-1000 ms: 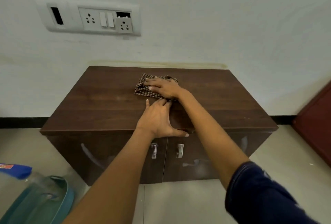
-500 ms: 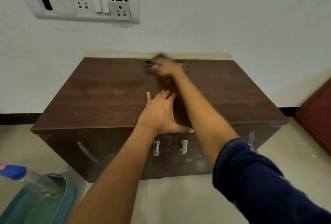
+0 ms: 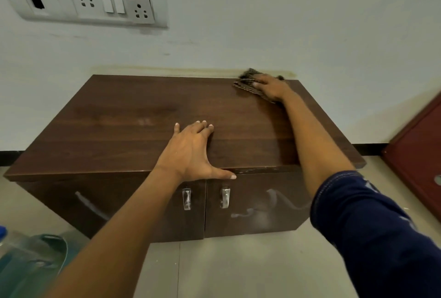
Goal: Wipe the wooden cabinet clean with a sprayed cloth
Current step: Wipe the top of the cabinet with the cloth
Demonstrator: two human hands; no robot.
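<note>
A low dark wooden cabinet (image 3: 124,116) with two doors stands against the white wall. My right hand (image 3: 272,87) lies flat on a brown patterned cloth (image 3: 245,81) at the top's back right corner, pressing it to the wood; the hand covers much of the cloth. My left hand (image 3: 193,152) rests palm down on the top near the front edge, fingers spread, thumb along the edge above the door handles (image 3: 205,198). It holds nothing.
A socket and switch panel (image 3: 90,2) is on the wall above. A clear bottle with a blue cap (image 3: 14,250) and a teal basin (image 3: 47,257) sit on the floor at the lower left. A reddish-brown piece of furniture (image 3: 420,154) stands at the right.
My right hand has slid the cloth from the middle of the top to the back edge, then rightward to the back right corner. The left hand has stayed in place.
</note>
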